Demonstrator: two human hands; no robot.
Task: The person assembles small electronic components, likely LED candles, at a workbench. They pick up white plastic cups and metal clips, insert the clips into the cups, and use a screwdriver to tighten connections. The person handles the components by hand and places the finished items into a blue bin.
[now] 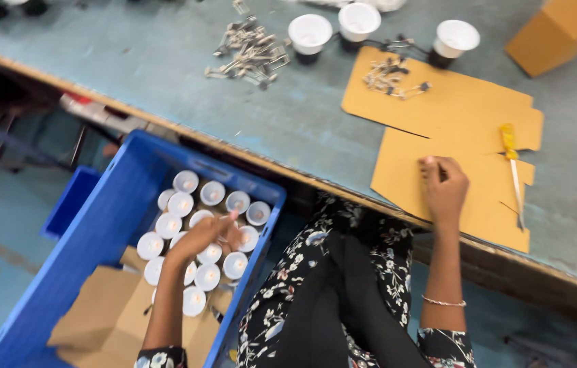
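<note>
The blue-grey workbench (166, 61) filled the upper part of your view, and the blue plastic crate (97, 225) stood on the floor at your left, just below the bench edge. Flat cardboard sheets (452, 116) lay on the bench in front of you, with more cardboard lining the crate bottom. A brown box (561, 31) sat at the far right corner.

Inside the crate, the white round cups (196, 218) were packed close together, open ends up. Your left hand (203, 235) was down among them, fingers curled loosely over one or two cups; whether it had actually closed on one, I cannot tell from this angle. Your right hand (444, 187) rested on the cardboard, fingertips pinched together, possibly on something very small that stayed hidden.

Judging by this, you were at the picking stage: drawing a cup from the crate. The next move would have called for a firm hold on a single cup and a lift clear of its neighbours.

Three white cups (357, 27) stood at the bench's far edge. Near them lay a heap of small metal parts (251, 51), a smaller scatter (391, 78) on the cardboard, and a yellow-handled screwdriver (512, 163) just right of your right hand.
</note>
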